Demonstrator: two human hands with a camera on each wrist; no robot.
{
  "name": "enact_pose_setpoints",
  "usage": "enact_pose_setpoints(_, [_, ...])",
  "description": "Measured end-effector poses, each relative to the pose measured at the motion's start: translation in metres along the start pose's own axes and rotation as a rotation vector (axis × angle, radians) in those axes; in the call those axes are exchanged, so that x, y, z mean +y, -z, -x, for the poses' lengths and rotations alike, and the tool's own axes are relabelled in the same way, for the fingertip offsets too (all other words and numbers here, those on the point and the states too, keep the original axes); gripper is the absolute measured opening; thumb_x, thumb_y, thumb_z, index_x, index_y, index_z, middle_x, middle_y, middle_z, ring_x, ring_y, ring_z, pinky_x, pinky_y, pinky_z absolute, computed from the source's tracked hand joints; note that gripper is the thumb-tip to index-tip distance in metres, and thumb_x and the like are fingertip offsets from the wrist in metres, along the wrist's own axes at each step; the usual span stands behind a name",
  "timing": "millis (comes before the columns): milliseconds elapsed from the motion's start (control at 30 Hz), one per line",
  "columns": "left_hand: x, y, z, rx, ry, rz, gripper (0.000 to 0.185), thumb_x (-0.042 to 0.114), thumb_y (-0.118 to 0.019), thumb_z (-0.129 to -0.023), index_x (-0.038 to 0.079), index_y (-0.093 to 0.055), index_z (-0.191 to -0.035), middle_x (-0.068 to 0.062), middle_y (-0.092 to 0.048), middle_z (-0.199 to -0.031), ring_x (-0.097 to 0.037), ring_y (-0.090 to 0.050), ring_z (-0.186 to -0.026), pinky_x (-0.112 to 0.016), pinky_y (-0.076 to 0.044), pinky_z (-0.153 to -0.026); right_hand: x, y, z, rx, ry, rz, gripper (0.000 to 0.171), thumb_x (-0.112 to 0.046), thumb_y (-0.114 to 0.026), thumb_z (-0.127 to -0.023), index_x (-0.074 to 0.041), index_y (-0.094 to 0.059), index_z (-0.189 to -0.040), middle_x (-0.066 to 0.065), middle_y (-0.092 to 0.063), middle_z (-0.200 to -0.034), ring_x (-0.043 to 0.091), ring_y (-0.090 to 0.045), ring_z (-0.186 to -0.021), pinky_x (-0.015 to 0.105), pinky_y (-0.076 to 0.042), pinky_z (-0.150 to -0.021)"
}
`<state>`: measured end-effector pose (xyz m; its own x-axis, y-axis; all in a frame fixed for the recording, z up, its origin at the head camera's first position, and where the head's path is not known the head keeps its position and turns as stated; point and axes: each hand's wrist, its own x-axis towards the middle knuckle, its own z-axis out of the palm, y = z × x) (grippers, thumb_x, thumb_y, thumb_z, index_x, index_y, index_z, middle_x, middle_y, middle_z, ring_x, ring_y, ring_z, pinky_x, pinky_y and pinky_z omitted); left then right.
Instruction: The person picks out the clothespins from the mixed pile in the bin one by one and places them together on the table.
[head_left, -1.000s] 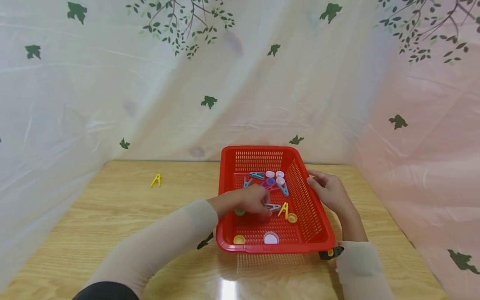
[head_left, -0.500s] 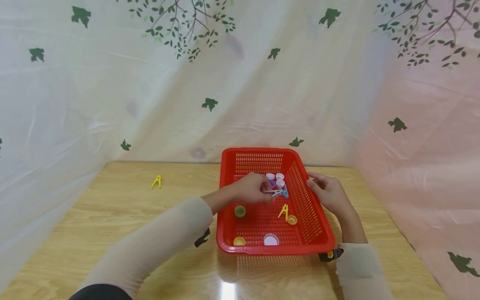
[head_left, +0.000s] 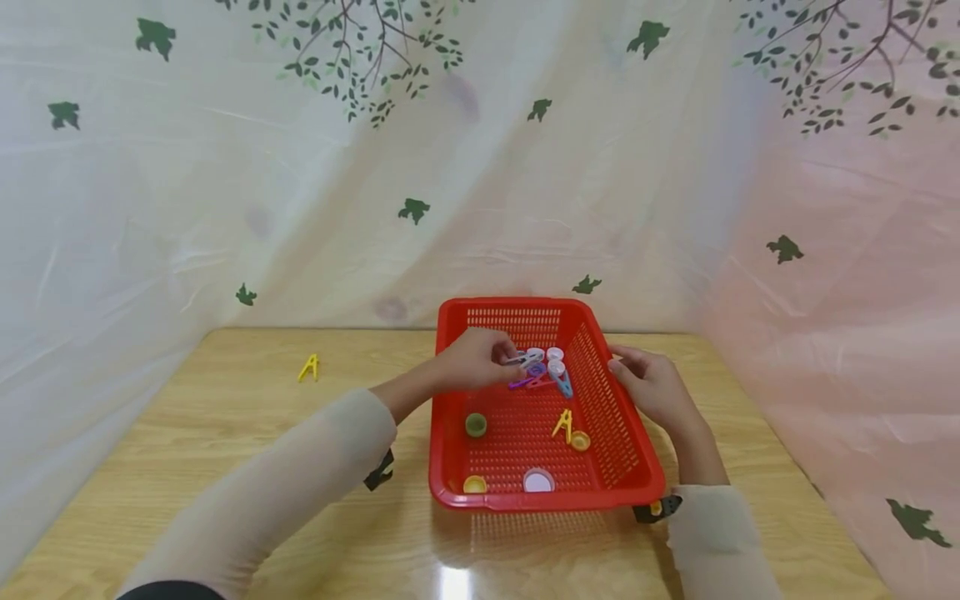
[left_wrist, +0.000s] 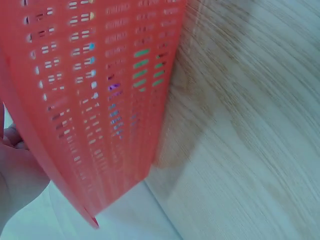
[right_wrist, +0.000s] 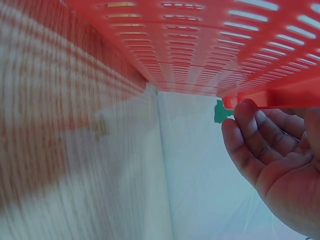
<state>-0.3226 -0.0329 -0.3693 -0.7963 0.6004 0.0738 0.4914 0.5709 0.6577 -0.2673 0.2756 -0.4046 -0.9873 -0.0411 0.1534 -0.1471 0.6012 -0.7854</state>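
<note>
The left hand (head_left: pixel 474 360) has risen from the near middle of the red basket (head_left: pixel 633 467) toward its far part, carrying a grey clothespin (head_left: pixel 519 359) pinched in its curled fingers, held above the caps and pegs at the far end. The green cap (head_left: pixel 476 425) it covered earlier now lies bare. The right hand (head_left: pixel 651 385) stays at the basket's right rim, fingers relaxed and touching it, grasping nothing.

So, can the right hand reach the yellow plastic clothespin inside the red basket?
Probably yes: the right hand rests at the red basket rim, and the yellow plastic clothespin lies uncovered nearby.
</note>
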Motion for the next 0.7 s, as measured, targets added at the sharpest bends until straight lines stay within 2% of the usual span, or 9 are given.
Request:
enact_pose_setpoints(167, [-0.012, 0.012, 0.006, 0.032, -0.022, -0.008, 0.022, 0.032, -0.078, -0.092, 0.013, -0.069, -0.097, 0.0, -0.066, -0.084, -0.016, -0.061, -0.073, -0.029, -0.054, -0.065, 0.002, -0.001, 0.0, 0.001, 0.005, -0.001, 0.046, -0.026, -0.058, -0.106, -0.002, -0.055, -0.146, 0.021, -0.07, -0.11, 0.023, -0.07, -0.082, 0.033, -0.061, -0.069])
enact_pose_setpoints(333, [-0.027, 0.027, 0.011, 0.068, -0.032, -0.012, 0.023, 0.031, -0.077, -0.092, 0.011, -0.069, -0.098, -0.001, -0.066, -0.086, -0.016, -0.059, -0.077, -0.03, -0.051, -0.066, 0.005, 0.0, -0.001, 0.004, 0.001, -0.009, 0.046, -0.026, -0.057, -0.106, -0.003, -0.054, -0.146, 0.021, -0.07, -0.111, 0.025, -0.071, -0.083, 0.035, -0.062, -0.069])
enact_pose_setpoints(533, [-0.039, 0.048, 0.019, 0.118, -0.002, 0.048, 0.025, 0.031, -0.075, -0.093, 0.008, -0.068, -0.102, -0.004, -0.067, -0.089, -0.02, -0.06, -0.079, -0.032, -0.052, -0.067, 0.005, 0.001, -0.001, 0.001, -0.005, -0.003, 0.047, -0.027, -0.057, -0.107, -0.004, -0.053, -0.148, 0.021, -0.069, -0.113, 0.026, -0.071, -0.084, 0.036, -0.062, -0.071])
enact_pose_setpoints(700, [-0.051, 0.063, 0.033, 0.17, 0.032, 0.055, 0.025, 0.03, -0.075, -0.094, 0.008, -0.068, -0.103, -0.004, -0.068, -0.089, -0.02, -0.059, -0.078, -0.031, -0.05, -0.066, 0.003, 0.0, -0.002, -0.001, -0.009, -0.007, 0.047, -0.026, -0.057, -0.106, -0.003, -0.053, -0.147, 0.021, -0.069, -0.112, 0.025, -0.07, -0.083, 0.035, -0.062, -0.07])
